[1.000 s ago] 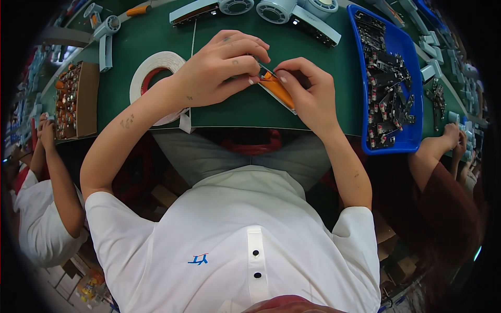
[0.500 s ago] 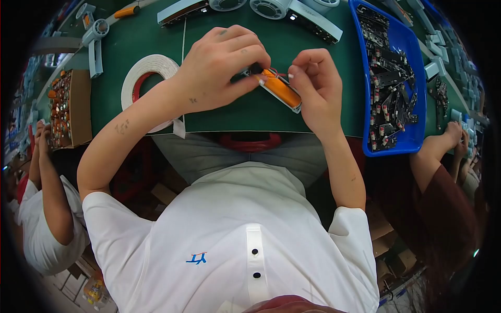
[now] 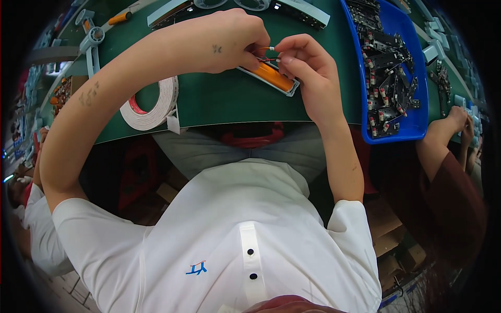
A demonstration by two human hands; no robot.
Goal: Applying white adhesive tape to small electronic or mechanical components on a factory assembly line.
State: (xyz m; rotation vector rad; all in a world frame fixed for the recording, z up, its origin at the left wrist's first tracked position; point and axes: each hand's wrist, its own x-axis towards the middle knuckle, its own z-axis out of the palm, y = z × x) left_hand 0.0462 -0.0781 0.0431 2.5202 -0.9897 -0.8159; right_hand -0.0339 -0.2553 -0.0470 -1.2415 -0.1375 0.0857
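Note:
An orange cylindrical battery (image 3: 275,76) lies in a narrow pale casing (image 3: 290,93) on the green table. Thin wires with small white plugs (image 3: 271,48) show at its far end, between my hands. My left hand (image 3: 237,44) is closed over the casing's left end, pinching a wire; its fingertips are partly hidden behind the hand. With thumb and bent index finger, my right hand (image 3: 312,73) pinches at the second plug, on the red and black wires, just above the battery.
A roll of white tape (image 3: 151,112) sits on the table under my left forearm. To the right stands a blue tray (image 3: 422,104) of black circuit boards. Pale-blue fan housings (image 3: 300,11) lie along the far side. Co-workers' arms (image 3: 441,128) show at both sides.
My left hand has moved up and away, its forearm swinging over the tape roll. The wires and plugs now show between my hands. The view has shifted slightly.

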